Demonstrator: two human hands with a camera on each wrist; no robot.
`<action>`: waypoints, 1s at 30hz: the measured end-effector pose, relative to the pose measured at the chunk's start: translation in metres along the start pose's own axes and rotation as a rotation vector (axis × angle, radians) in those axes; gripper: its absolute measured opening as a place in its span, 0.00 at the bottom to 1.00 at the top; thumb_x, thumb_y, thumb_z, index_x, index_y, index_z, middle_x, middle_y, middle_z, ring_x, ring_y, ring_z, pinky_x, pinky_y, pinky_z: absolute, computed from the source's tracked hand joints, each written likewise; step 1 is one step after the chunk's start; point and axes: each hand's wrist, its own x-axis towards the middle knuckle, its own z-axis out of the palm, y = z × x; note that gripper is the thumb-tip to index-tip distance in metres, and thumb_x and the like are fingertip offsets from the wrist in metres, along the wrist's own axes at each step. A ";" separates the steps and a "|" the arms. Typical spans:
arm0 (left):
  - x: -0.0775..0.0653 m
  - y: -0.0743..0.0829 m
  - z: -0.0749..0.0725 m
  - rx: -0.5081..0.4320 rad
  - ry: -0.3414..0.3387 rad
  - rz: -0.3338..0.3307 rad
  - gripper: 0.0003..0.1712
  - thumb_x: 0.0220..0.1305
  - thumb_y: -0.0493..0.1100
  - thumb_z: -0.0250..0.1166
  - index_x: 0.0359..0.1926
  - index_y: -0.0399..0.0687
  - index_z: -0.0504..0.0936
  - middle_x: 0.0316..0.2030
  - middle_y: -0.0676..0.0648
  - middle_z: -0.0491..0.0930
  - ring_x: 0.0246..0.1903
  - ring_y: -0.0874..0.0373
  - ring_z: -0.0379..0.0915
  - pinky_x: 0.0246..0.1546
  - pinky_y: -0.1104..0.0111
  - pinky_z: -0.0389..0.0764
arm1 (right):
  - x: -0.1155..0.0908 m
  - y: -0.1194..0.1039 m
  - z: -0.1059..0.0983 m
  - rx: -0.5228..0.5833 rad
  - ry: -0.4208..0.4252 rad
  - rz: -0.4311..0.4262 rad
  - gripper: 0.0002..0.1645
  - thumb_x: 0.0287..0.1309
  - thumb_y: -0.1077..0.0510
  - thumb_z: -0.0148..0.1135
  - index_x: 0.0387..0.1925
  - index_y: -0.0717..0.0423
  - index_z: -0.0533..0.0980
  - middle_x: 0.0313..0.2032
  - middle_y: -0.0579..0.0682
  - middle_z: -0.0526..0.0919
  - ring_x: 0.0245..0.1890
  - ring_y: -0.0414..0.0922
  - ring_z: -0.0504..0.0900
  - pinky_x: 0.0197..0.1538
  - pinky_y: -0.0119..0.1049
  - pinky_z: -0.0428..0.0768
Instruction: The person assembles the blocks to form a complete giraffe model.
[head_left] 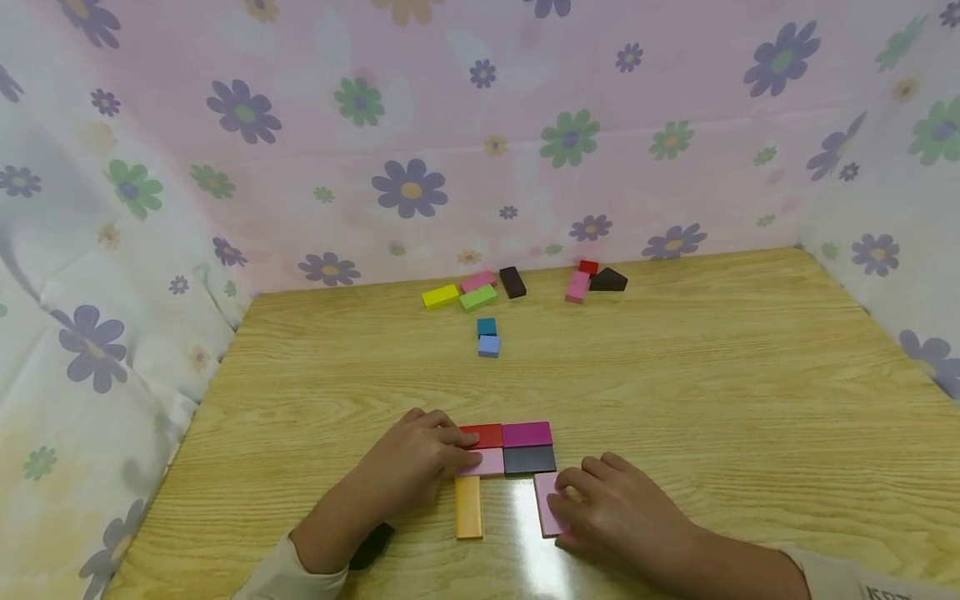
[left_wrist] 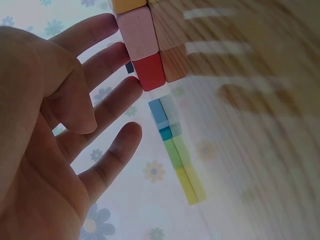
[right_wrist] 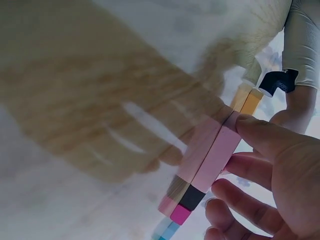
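On the table, a red block (head_left: 489,435) and a magenta block (head_left: 527,434) lie end to end, with a light pink block (head_left: 492,462) and a dark grey block (head_left: 529,460) in a row nearer me. My left hand (head_left: 412,457) rests fingertips against the left ends of the red and light pink blocks, its thumb apart from them in the left wrist view. Below stands a yellow-orange block (head_left: 468,508), lengthwise toward me. Opposite it, my right hand (head_left: 618,512) pinches a second light pink block (right_wrist: 216,155), thumb at its near end, fingers along its outer side.
A blue block (head_left: 487,326) and a light blue block (head_left: 489,347) lie mid-table. Farther back are yellow (head_left: 440,297), green (head_left: 478,298) and dark brown blocks (head_left: 513,282), plus a black block (head_left: 608,280) beside pink and red ones. A flowered curtain (head_left: 480,142) encloses the table.
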 end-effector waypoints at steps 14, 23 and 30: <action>-0.001 0.000 -0.001 -0.004 0.013 0.012 0.19 0.63 0.36 0.67 0.52 0.60 0.88 0.54 0.58 0.85 0.53 0.58 0.78 0.52 0.60 0.76 | 0.001 0.000 0.001 0.029 -0.021 0.018 0.23 0.35 0.39 0.82 0.30 0.43 0.80 0.34 0.40 0.83 0.29 0.40 0.75 0.34 0.32 0.72; -0.001 0.000 -0.002 -0.011 -0.006 0.001 0.19 0.65 0.36 0.65 0.53 0.60 0.87 0.54 0.59 0.84 0.54 0.59 0.77 0.54 0.56 0.76 | 0.015 0.016 -0.004 0.213 0.068 0.007 0.09 0.54 0.50 0.73 0.38 0.43 0.85 0.41 0.43 0.84 0.34 0.39 0.80 0.38 0.35 0.79; 0.000 -0.001 -0.001 0.011 0.010 0.021 0.18 0.65 0.37 0.66 0.53 0.61 0.88 0.54 0.58 0.85 0.52 0.59 0.78 0.51 0.60 0.76 | 0.044 0.050 -0.007 0.261 -0.103 0.123 0.14 0.52 0.57 0.75 0.43 0.49 0.87 0.47 0.47 0.84 0.48 0.44 0.82 0.50 0.44 0.83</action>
